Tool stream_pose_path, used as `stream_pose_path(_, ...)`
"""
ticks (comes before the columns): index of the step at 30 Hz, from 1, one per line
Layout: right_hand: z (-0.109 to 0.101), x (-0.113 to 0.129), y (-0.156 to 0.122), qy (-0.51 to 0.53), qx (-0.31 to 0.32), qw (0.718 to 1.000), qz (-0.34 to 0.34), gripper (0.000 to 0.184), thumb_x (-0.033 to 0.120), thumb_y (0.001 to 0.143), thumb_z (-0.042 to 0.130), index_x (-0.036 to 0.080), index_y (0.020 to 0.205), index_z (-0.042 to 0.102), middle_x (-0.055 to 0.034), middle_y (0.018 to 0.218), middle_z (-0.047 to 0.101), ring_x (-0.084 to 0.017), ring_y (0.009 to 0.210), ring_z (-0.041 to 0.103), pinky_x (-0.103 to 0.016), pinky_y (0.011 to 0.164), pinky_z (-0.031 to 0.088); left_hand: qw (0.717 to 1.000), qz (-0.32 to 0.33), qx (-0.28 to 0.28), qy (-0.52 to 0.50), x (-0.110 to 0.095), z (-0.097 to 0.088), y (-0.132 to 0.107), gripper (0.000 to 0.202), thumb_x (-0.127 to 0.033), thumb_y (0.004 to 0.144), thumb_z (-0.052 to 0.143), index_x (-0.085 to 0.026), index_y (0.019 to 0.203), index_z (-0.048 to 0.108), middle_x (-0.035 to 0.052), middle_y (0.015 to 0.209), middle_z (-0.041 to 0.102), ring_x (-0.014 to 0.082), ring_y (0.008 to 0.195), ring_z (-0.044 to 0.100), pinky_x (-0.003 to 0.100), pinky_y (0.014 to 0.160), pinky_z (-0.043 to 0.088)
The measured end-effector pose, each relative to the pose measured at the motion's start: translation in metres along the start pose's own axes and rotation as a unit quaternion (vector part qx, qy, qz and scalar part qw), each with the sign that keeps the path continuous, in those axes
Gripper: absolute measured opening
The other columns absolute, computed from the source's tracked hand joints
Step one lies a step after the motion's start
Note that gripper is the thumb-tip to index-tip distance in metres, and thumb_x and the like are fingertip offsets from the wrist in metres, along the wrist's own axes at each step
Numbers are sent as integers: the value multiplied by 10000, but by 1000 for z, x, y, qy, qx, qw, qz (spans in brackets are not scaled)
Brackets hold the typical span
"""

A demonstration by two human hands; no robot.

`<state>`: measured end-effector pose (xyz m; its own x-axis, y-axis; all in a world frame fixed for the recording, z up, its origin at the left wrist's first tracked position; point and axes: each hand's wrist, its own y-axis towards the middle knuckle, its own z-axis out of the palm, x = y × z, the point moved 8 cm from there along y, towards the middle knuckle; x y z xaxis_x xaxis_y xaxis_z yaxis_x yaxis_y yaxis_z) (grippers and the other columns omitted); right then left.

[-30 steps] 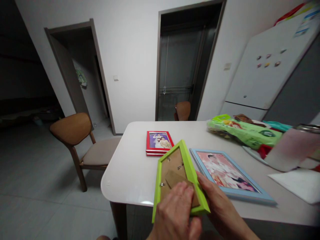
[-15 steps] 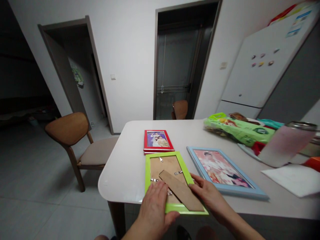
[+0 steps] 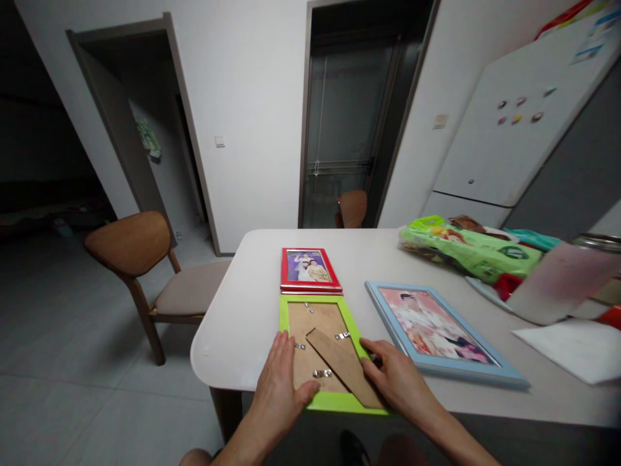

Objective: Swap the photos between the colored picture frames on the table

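A green picture frame lies face down at the table's near edge, its brown backing board uppermost. Small metal clips sit around the board, and a brown stand leg slants across it. My left hand holds the frame's left side, thumb over the lower left part. On the opposite side my right hand grips the right edge with bent fingers. Just beyond stands a red picture frame lying face up, seemingly stacked on another. To the right lies a light blue picture frame, photo side up.
A green package and a pinkish jar with a metal rim stand at the table's right. White paper lies near them. A wooden chair is left of the white table; a white fridge stands behind.
My left hand has slid from the backing board to the frame's left side. The green frame has shifted slightly left, and my right hand stays at its right edge.
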<state>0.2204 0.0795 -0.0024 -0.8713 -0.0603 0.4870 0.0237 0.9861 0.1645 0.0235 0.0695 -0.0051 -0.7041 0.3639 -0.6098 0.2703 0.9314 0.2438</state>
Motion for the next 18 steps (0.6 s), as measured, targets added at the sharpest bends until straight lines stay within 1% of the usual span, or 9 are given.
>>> stream_pose_path(3, -3, 15, -2, -15, -32, 998, -45, 360, 261, 708, 414, 116, 994, 577, -123, 971, 568, -209, 898, 519, -327, 823, 386, 1000, 3, 1, -7, 1, -1, 0, 655, -300, 651, 546, -18, 1204, 336, 192, 1293, 296, 255, 1209, 230, 408, 989, 238)
stream_pose_path(5, -1, 32, -3, -9, -43, 995, -95, 331, 268, 709, 443, 129, 972, 589, -129, 1050, 533, -220, 976, 474, -348, 862, 358, 1000, 0, -2, -18, 2, -1, 0, 655, -292, 648, 548, -18, 1204, 335, 194, 1294, 293, 253, 1210, 230, 408, 989, 237)
stream_pose_path(7, 7, 51, -3, 10, -20, 990, -141, 285, 260, 708, 466, 155, 931, 608, -115, 1063, 528, -212, 987, 461, -346, 857, 359, 999, -3, -10, -33, 4, -2, 0, 660, -290, 642, 551, -40, 1211, 329, 180, 1301, 289, 246, 1212, 227, 414, 989, 236)
stream_pose_path(9, 18, 69, 0, 27, 14, 985, -169, 239, 248, 708, 480, 180, 885, 624, -90, 1018, 551, -195, 947, 479, -329, 831, 369, 999, -4, -17, -47, 6, -1, 0, 668, -294, 635, 555, -61, 1217, 322, 165, 1304, 291, 240, 1213, 227, 414, 990, 237)
stream_pose_path(11, 25, 84, 6, 28, 29, 982, -183, 216, 243, 719, 475, 195, 862, 631, -68, 959, 573, -180, 904, 492, -311, 808, 368, 998, -3, -20, -53, 8, -1, 0, 674, -299, 630, 559, -69, 1218, 322, 159, 1302, 300, 240, 1211, 231, 414, 989, 240)
stream_pose_path(14, 32, 104, 17, 2, 40, 980, -194, 212, 248, 747, 451, 204, 841, 636, -52, 869, 591, -164, 846, 499, -281, 767, 364, 998, -6, -28, -61, 8, -1, 0, 667, -293, 624, 565, -81, 1212, 334, 151, 1297, 312, 251, 1202, 251, 431, 983, 247)
stream_pose_path(18, 38, 115, 26, -39, 70, 981, -175, 221, 272, 761, 445, 186, 779, 648, -65, 790, 591, -160, 789, 505, -257, 712, 361, 997, -13, -32, -65, 7, -2, 1, 663, -279, 611, 575, -74, 1201, 352, 161, 1290, 322, 267, 1193, 268, 437, 981, 250)
